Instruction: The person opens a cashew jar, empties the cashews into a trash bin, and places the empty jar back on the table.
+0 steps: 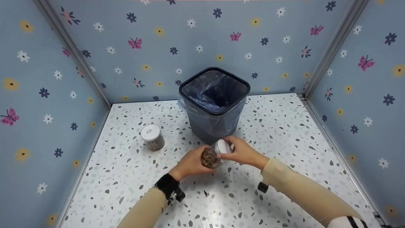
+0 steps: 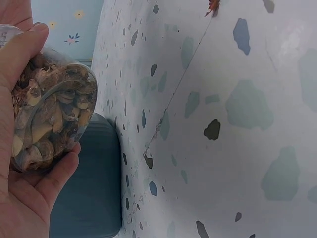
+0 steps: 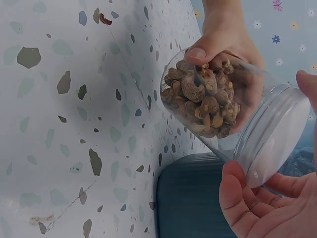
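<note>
A clear plastic jar (image 1: 208, 159) of brown nuts that look like cashews in their skins is held tilted in front of the bin. My left hand (image 1: 192, 161) grips the jar's body near the base, with thumb and fingers curled round it. On the white lid (image 3: 285, 141), my right hand (image 1: 242, 152) has its thumb and fingers at opposite sides of the rim. The lid sits on the jar's mouth. Through the wall in the right wrist view, the nuts (image 3: 203, 99) lie toward the base, leaving the part near the lid unfilled.
A dark bin (image 1: 215, 123) lined with a clear bag stands behind the hands. To the left, a second white-lidded jar (image 1: 155, 141) with brown contents stands upright on the speckled table (image 1: 126, 177). A small reddish-brown scrap (image 3: 105, 20) lies on the table. Flowered panels (image 1: 196, 41) enclose three sides.
</note>
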Action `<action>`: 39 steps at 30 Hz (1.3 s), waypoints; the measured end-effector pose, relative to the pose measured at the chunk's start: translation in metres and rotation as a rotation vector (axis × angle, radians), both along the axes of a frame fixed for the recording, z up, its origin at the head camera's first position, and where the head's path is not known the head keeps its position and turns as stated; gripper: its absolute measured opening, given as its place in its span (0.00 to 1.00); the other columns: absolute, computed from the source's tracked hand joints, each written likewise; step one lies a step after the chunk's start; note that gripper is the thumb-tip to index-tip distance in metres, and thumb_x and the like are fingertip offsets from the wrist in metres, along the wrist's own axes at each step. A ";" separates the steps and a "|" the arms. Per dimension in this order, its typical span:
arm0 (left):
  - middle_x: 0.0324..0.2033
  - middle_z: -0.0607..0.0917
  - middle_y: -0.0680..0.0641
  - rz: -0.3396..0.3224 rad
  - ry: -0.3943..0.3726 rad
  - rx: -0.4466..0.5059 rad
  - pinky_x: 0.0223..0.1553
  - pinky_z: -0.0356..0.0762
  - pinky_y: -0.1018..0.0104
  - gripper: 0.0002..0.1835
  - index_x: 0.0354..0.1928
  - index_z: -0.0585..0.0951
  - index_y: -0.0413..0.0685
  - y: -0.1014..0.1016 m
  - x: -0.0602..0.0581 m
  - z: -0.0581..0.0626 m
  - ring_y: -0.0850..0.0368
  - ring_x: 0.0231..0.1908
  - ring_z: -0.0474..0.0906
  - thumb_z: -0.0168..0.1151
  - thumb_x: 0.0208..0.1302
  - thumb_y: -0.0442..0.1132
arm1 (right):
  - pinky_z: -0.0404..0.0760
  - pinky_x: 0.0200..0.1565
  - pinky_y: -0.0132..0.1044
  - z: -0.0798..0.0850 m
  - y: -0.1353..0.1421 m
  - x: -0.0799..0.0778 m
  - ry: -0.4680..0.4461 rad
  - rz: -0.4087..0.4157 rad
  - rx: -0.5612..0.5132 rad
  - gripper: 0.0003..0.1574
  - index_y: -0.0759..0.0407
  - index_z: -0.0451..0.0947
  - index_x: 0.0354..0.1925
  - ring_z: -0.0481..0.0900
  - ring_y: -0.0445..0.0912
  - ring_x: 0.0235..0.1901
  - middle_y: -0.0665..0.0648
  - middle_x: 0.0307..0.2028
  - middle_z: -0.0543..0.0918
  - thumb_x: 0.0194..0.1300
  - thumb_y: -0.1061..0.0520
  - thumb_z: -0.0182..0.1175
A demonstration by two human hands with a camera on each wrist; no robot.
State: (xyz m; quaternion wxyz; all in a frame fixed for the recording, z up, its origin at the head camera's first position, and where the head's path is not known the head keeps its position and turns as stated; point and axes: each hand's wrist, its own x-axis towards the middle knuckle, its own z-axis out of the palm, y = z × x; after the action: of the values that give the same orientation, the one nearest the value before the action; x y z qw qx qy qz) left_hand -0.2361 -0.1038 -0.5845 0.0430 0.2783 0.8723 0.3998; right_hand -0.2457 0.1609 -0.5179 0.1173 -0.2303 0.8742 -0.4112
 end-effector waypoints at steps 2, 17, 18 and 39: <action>0.58 0.88 0.44 -0.002 -0.015 -0.001 0.64 0.84 0.50 0.46 0.69 0.77 0.46 0.000 0.000 0.000 0.49 0.56 0.86 0.88 0.48 0.50 | 0.86 0.36 0.39 -0.001 0.000 0.001 0.001 0.000 0.000 0.43 0.62 0.78 0.66 0.82 0.47 0.38 0.61 0.50 0.86 0.64 0.38 0.77; 0.56 0.89 0.47 -0.025 -0.020 0.003 0.63 0.84 0.52 0.44 0.68 0.78 0.49 0.001 0.001 0.000 0.51 0.55 0.86 0.88 0.47 0.47 | 0.84 0.44 0.40 -0.008 0.002 0.005 0.061 -0.003 0.005 0.42 0.62 0.79 0.64 0.80 0.45 0.41 0.57 0.48 0.86 0.63 0.39 0.78; 0.56 0.89 0.46 -0.026 -0.017 0.002 0.63 0.84 0.52 0.44 0.68 0.78 0.49 0.002 0.001 0.000 0.51 0.55 0.86 0.88 0.47 0.47 | 0.84 0.44 0.39 -0.008 0.002 0.005 0.066 0.000 0.001 0.42 0.62 0.79 0.64 0.80 0.45 0.41 0.57 0.48 0.86 0.62 0.39 0.78; 0.51 0.91 0.51 -0.030 0.066 -0.067 0.56 0.86 0.57 0.43 0.65 0.80 0.54 0.001 0.002 0.003 0.54 0.50 0.88 0.89 0.45 0.51 | 0.83 0.39 0.34 -0.017 0.006 0.006 0.122 0.060 -0.056 0.42 0.64 0.78 0.64 0.80 0.44 0.38 0.59 0.47 0.86 0.59 0.44 0.80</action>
State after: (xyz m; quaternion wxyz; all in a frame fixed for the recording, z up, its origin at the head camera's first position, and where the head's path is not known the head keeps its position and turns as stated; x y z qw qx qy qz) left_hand -0.2338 -0.1031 -0.5816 0.0295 0.3026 0.8819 0.3602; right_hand -0.2396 0.1672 -0.5347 0.0696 -0.2840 0.8607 -0.4168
